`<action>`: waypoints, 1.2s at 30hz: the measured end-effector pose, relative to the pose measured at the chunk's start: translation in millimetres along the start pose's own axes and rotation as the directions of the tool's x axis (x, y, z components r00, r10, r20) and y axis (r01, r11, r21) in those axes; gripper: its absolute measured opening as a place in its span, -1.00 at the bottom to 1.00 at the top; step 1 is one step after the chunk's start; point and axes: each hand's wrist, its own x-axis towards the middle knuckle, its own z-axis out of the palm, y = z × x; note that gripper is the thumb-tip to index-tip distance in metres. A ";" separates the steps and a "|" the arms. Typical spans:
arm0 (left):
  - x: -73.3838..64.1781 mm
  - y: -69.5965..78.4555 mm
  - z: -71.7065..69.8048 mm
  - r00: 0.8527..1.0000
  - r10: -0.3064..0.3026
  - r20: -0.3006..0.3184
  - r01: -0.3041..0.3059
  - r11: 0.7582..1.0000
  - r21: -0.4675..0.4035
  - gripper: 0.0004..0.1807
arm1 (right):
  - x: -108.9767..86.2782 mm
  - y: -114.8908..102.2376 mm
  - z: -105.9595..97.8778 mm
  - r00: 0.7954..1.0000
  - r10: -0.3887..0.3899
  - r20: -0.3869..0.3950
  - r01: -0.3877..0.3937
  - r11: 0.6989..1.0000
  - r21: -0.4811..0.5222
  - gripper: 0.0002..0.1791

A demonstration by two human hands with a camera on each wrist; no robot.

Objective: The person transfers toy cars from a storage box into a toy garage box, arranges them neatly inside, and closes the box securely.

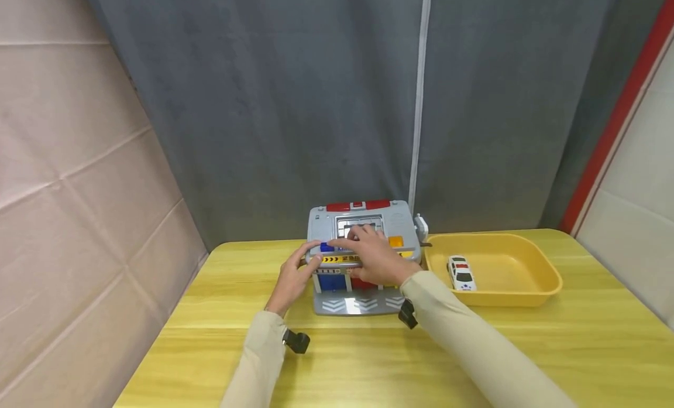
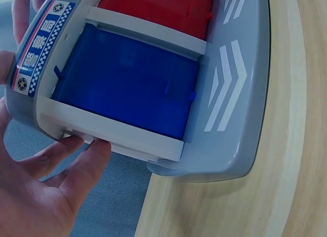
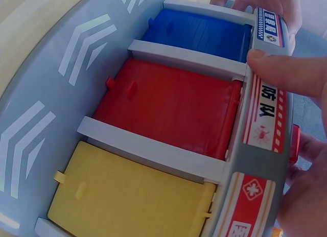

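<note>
A grey toy garage stands on the table against the grey curtain. Its front has a blue door, a red door and a yellow door, all closed above a ramp with white arrows. My left hand grips the garage's left end, fingers at its side wall. At the middle of the roof's front edge, my right hand holds on, thumb against the sign strip in the right wrist view. Its other fingers curl over the roof, near a red button, and are partly hidden.
Right of the garage sits a yellow tray, with a white toy police car in its left part. A white part juts from the garage's right side. Wood-grain table lies in front; a pale padded wall rises at left.
</note>
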 end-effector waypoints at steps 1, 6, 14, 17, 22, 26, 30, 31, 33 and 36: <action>-0.3 0.1 0.3 1.000 -0.001 0.001 0.001 1.000 0.001 -0.55 | -0.2 0.2 0.1 1.000 -0.001 0.003 0.001 1.000 0.001 -0.26; -0.6 1.0 1.2 1.000 -0.008 0.002 0.008 1.000 0.004 -0.55 | -0.8 1.4 0.1 1.000 -0.004 0.004 0.004 1.000 0.009 -0.25; -1.5 -0.1 0.6 1.000 0.005 0.003 -0.005 1.000 0.006 -0.55 | -1.3 1.5 0.4 1.000 -0.017 0.001 0.017 1.000 0.015 -0.25; -1.7 -0.2 1.1 1.000 0.005 0.006 -0.005 1.000 0.008 -0.54 | -1.7 1.5 0.3 1.000 -0.015 0.003 0.015 1.000 0.015 -0.25; -1.7 0.6 2.1 1.000 0.009 0.011 -0.009 1.000 0.004 -0.54 | -2.8 1.8 0.5 1.000 -0.011 0.002 0.011 1.000 0.013 -0.26; -1.2 1.9 2.9 1.000 0.010 0.008 -0.010 1.000 -0.002 -0.55 | -3.5 2.1 0.0 1.000 -0.009 -0.003 0.009 1.000 0.023 -0.26; -1.1 2.1 3.1 1.000 0.005 0.011 -0.005 1.000 0.007 -0.55 | -4.3 1.5 -1.4 1.000 -0.008 -0.003 0.008 0.999 0.031 -0.26; -1.1 2.2 2.7 1.000 0.003 0.010 -0.003 1.000 0.007 -0.56 | -4.3 1.1 -1.8 1.000 -0.011 -0.005 0.011 1.000 0.028 -0.26; -0.8 2.9 1.6 1.000 0.004 0.006 -0.004 1.000 0.007 -0.57 | -3.7 0.3 -2.9 1.000 -0.016 -0.011 0.017 0.999 0.029 -0.26; -0.5 4.0 0.0 1.000 0.005 0.006 -0.005 1.000 -0.001 -0.60 | -3.1 -0.3 -3.5 1.000 -0.016 -0.014 0.016 0.999 0.028 -0.26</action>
